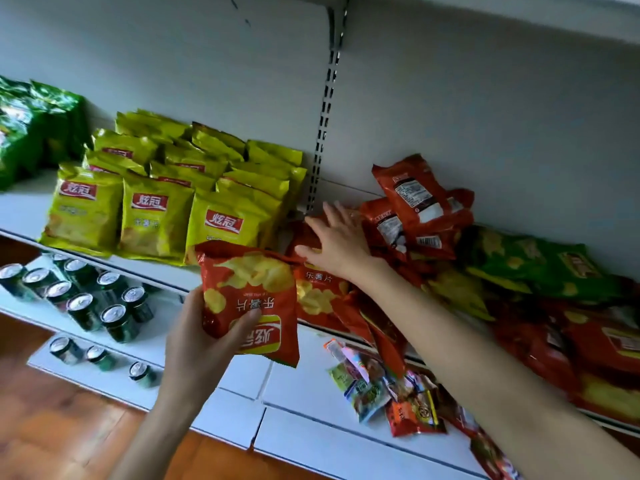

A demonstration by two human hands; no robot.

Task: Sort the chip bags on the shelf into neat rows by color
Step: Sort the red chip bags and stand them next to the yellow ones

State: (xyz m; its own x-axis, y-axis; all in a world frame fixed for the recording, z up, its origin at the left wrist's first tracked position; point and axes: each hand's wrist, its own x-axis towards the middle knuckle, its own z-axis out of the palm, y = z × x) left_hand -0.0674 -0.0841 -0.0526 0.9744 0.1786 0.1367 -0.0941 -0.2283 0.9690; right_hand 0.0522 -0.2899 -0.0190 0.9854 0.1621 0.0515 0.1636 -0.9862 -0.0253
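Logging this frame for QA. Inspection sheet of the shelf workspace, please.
Surface: white shelf, holds all the chip bags.
Job's things: yellow bags in upright rows; green bags far left; red pile loose at right, with a stray green bag mixed in.
Clutter: cans and snack packets on lower shelves.
Hands: left hand grips a red bag, upside down; right hand open, flat on the red pile.
Cables: nothing seen.
Surroundings: grey wall, slotted post, wood floor.

White shelf (24, 209) — yellow chip bags (156, 216) in rows, green bags (31, 133) left, red bags (415, 209) piled right
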